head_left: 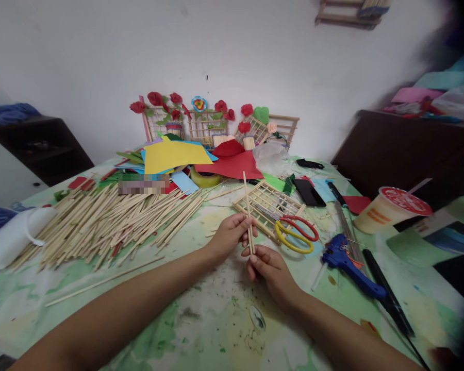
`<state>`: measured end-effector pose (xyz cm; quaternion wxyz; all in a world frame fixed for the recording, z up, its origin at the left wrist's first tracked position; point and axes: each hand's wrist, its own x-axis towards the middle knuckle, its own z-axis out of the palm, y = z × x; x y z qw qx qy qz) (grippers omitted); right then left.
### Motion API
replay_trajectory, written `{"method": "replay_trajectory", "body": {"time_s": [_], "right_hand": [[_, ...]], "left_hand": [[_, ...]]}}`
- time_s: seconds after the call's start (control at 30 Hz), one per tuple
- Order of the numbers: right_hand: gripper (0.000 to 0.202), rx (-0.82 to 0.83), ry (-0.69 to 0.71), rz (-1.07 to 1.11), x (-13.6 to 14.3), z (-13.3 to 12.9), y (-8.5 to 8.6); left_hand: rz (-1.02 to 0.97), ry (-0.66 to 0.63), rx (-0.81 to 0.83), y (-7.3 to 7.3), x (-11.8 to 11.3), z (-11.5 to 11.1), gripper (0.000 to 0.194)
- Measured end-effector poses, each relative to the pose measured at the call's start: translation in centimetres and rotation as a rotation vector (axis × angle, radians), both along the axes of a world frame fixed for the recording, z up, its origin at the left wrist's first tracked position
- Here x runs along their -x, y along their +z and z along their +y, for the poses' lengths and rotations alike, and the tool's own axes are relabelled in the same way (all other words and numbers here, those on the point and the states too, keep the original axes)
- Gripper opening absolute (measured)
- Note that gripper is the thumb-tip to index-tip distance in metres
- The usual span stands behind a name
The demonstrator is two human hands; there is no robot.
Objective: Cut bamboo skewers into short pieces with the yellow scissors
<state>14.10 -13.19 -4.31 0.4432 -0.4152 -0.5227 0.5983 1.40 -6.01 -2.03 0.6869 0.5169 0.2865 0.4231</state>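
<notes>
Two thin wooden sticks [249, 226] stand nearly upright between my hands, one reaching higher than the other. My left hand [232, 231] pinches them around the middle. Lower down, the fingers of my right hand [268, 268] close on their bottom ends. Just beyond my hands lies a small stick lattice [268, 206], with scissors [297, 233] with red and yellow handles resting over its right side. A large heap of loose sticks [112, 219] spreads to the left, and one single stick [104, 281] lies apart nearer to me.
A blue glue gun [351, 268] lies at the right, beside a black-handled tool [388, 293]. Behind them stand a drink cup [390, 208] and a phone [309, 191]. Coloured sheets [178, 157] pile up at the back, before stick frames with red flowers [206, 123].
</notes>
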Motion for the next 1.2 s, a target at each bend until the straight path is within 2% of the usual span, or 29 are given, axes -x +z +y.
{"method": "replay_trajectory", "body": {"time_s": [0.4, 0.87, 1.0, 1.13, 1.2], "right_hand": [[0.033, -0.009, -0.012, -0.007, 0.1, 0.0, 0.1], [0.033, -0.052, -0.04, -0.106, 0.3, -0.1, 0.1], [0.031, -0.065, -0.04, -0.111, 0.4, -0.1, -0.2], [0.029, -0.105, -0.01, -0.255, 0.4, -0.1, 0.0], [0.025, -0.223, -0.01, -0.437, -0.3, 0.2, 0.7]], "left_hand": [[0.014, 0.004, 0.031, 0.1, 0.0, -0.1, 0.027], [0.048, -0.023, -0.016, 0.3, -0.3, -1.0, 0.029], [0.051, 0.012, -0.026, 0.4, -0.2, -1.2, 0.029], [0.024, 0.087, 0.008, 0.3, 0.1, -1.5, 0.029], [-0.021, 0.111, 0.082, 0.3, 0.5, -1.4, 0.029]]}}
